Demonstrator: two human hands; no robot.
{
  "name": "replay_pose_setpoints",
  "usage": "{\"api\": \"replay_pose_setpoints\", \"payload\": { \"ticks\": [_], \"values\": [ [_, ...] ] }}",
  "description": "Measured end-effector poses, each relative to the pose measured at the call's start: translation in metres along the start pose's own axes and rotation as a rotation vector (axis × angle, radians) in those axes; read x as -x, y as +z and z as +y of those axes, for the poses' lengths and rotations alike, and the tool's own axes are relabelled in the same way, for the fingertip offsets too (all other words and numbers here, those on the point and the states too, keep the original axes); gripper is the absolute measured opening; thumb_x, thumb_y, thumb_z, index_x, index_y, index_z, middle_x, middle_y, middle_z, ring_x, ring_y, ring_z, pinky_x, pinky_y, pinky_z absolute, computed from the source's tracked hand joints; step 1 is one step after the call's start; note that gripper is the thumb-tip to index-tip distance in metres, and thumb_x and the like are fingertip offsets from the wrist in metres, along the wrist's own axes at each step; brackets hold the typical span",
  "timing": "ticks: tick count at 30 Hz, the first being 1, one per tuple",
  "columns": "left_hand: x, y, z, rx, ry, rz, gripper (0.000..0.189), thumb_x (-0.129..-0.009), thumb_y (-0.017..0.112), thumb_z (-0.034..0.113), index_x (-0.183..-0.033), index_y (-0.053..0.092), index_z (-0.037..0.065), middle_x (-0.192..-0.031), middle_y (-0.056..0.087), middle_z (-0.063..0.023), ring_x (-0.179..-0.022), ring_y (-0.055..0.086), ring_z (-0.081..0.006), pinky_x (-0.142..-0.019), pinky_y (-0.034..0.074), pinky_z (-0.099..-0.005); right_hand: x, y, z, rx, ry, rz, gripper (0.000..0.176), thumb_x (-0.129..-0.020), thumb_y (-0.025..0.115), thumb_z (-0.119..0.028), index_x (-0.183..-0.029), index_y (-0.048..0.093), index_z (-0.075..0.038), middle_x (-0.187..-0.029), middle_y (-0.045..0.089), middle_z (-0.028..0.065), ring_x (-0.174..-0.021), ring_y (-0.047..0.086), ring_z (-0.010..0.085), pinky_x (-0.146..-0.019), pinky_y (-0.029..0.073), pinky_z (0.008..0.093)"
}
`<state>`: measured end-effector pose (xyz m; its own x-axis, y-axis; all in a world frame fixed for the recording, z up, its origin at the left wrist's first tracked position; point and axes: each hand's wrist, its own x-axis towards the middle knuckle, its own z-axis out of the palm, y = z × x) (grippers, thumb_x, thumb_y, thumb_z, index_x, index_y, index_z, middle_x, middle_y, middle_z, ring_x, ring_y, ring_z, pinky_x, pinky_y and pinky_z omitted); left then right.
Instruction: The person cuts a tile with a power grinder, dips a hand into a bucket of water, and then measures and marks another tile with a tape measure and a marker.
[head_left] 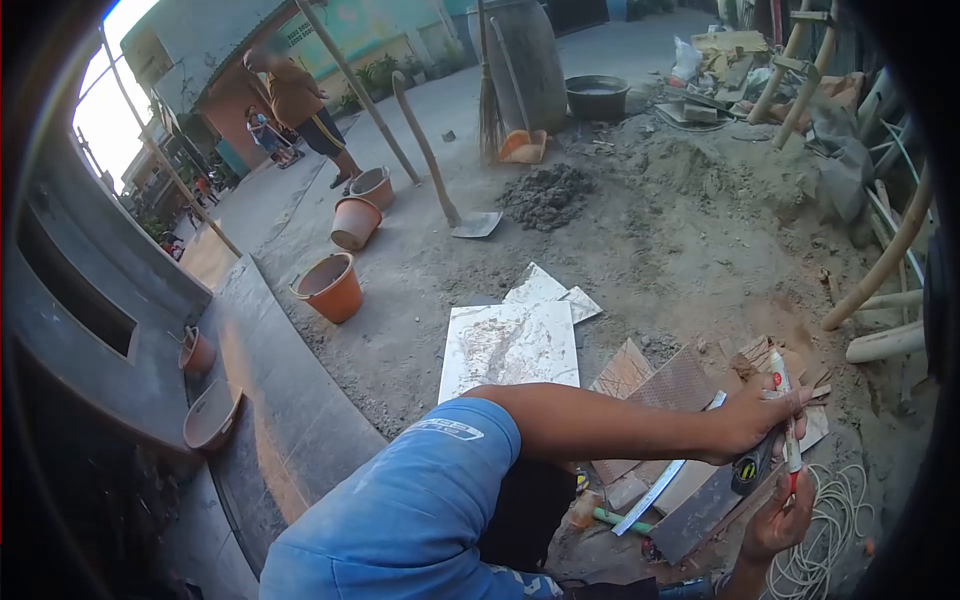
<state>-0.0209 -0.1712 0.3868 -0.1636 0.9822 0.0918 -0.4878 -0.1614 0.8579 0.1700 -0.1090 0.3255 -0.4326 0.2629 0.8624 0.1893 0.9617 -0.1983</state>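
My left hand (752,418), reaching across in a blue sleeve (400,500), has its fingers closed around a slim white marker (792,450) with red parts. At the lower, red end of the marker, my right hand (778,522) pinches it between the fingers. A black, round-faced object (746,470) sits just under my left hand, partly covered by it. Below both hands lie brown tile pieces (700,510), and a thin silver strip (660,495) crosses them. Beside my right hand is a loose coil of pale cord (830,525).
White tiles (510,345) lie ahead. Orange buckets (332,290) stand at the left, near a shovel (475,224) and a mortar heap (547,195). Farther back are a dark basin (597,98) and a person (297,95). Bamboo poles (880,255) lean at the right.
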Motion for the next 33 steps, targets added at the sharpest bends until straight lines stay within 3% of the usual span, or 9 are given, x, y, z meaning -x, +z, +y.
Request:
{"api": "replay_pose_setpoints", "payload": {
  "ticks": [2, 11, 15, 17, 21, 23, 27, 30, 33],
  "values": [
    [0.003, 0.002, 0.005, 0.015, 0.016, 0.023, 0.041, -0.100, 0.051, 0.045, -0.081, 0.060, 0.010, -0.073, 0.062, 0.0012, -0.054, 0.054, -0.0063, -0.052, 0.044, -0.0222, 0.014, 0.008, 0.000, -0.263, 0.363, 0.043, 0.026, -0.099, 0.055, -0.004, -0.124, 0.053, 0.005, -0.095, 0.060, 0.0106, -0.074, 0.056, 0.0120, -0.066, 0.049, 0.0253],
    [0.000, -0.013, 0.008, -0.061, 0.024, 0.016, 0.041, -0.099, 0.054, 0.045, -0.078, 0.059, 0.010, -0.072, 0.062, 0.0011, -0.054, 0.054, -0.0078, -0.051, 0.041, -0.0226, -0.001, 0.010, -0.003, -1.322, 0.976, -0.036, 0.019, -0.101, 0.055, -0.014, -0.116, 0.054, -0.003, -0.086, 0.057, 0.0040, -0.067, 0.046, 0.0079, -0.062, 0.039, 0.0204],
    [-0.003, -0.011, 0.013, -0.068, 0.018, 0.078, 0.043, -0.099, 0.054, 0.045, -0.077, 0.060, 0.009, -0.071, 0.062, 0.0010, -0.054, 0.055, -0.0069, -0.048, 0.040, -0.0224, -0.012, 0.025, -0.020, -0.675, 0.838, 0.049, 0.020, -0.102, 0.053, -0.015, -0.116, 0.054, -0.001, -0.086, 0.057, 0.0067, -0.067, 0.050, 0.0128, -0.062, 0.043, 0.0245],
    [-0.004, -0.012, 0.014, -0.067, 0.004, 0.084, 0.042, -0.099, 0.054, 0.045, -0.078, 0.060, 0.009, -0.071, 0.062, 0.0010, -0.054, 0.055, -0.0066, -0.047, 0.039, -0.0222, -0.023, 0.017, -0.019, -0.211, 0.586, -0.204, 0.041, -0.105, 0.044, -0.028, -0.118, 0.053, 0.009, -0.096, 0.064, 0.0196, -0.081, 0.064, 0.0293, -0.067, 0.051, 0.0357],
    [-0.005, -0.008, 0.003, -0.022, 0.084, 0.038, 0.040, -0.100, 0.053, 0.045, -0.084, 0.058, 0.009, -0.072, 0.062, 0.0020, -0.054, 0.055, -0.0059, -0.048, 0.041, -0.0218, 0.013, 0.022, 0.014, -0.080, 0.521, -0.298, 0.044, -0.106, 0.039, -0.029, -0.119, 0.051, 0.012, -0.096, 0.064, 0.0218, -0.083, 0.064, 0.0294, -0.068, 0.052, 0.0385],
    [-0.002, -0.003, 0.003, -0.005, 0.112, 0.027, 0.040, -0.100, 0.052, 0.045, -0.085, 0.058, 0.008, -0.072, 0.062, 0.0024, -0.054, 0.055, -0.0059, -0.048, 0.042, -0.0220, 0.031, 0.040, 0.018, 0.029, 0.388, 0.082, 0.042, -0.106, 0.040, -0.026, -0.119, 0.051, 0.012, -0.097, 0.064, 0.0219, -0.087, 0.064, 0.0282, -0.069, 0.053, 0.0385],
    [-0.001, -0.004, 0.001, -0.053, 0.049, -0.008, 0.038, -0.101, 0.051, 0.044, -0.083, 0.057, 0.010, -0.071, 0.061, 0.0028, -0.053, 0.054, -0.0062, -0.049, 0.043, -0.0223, 0.009, 0.056, -0.039, -0.435, 1.018, 0.353, 0.047, -0.108, 0.035, -0.030, -0.128, 0.046, 0.011, -0.116, 0.056, 0.0244, -0.106, 0.059, 0.0295, -0.096, 0.050, 0.0367],
    [-0.003, -0.010, -0.007, -0.080, 0.079, -0.006, 0.036, -0.101, 0.051, 0.042, -0.084, 0.057, 0.011, -0.071, 0.061, 0.0027, -0.054, 0.054, -0.0066, -0.050, 0.044, -0.0228, 0.001, 0.051, -0.043, -0.629, 1.203, 0.448, 0.043, -0.108, 0.036, -0.030, -0.123, 0.048, 0.009, -0.106, 0.057, 0.0155, -0.098, 0.057, 0.0225, -0.083, 0.052, 0.0336],
    [-0.002, -0.009, -0.003, -0.065, 0.067, 0.020, 0.035, -0.101, 0.052, 0.040, -0.084, 0.057, 0.011, -0.071, 0.062, 0.0023, -0.055, 0.055, -0.0072, -0.051, 0.044, -0.0231, 0.018, 0.040, -0.025, -0.804, 1.177, 0.204, 0.036, -0.107, 0.037, -0.034, -0.101, 0.051, -0.001, -0.082, 0.049, 0.0032, -0.073, 0.049, 0.0104, -0.062, 0.045, 0.0242]
  ]
}}
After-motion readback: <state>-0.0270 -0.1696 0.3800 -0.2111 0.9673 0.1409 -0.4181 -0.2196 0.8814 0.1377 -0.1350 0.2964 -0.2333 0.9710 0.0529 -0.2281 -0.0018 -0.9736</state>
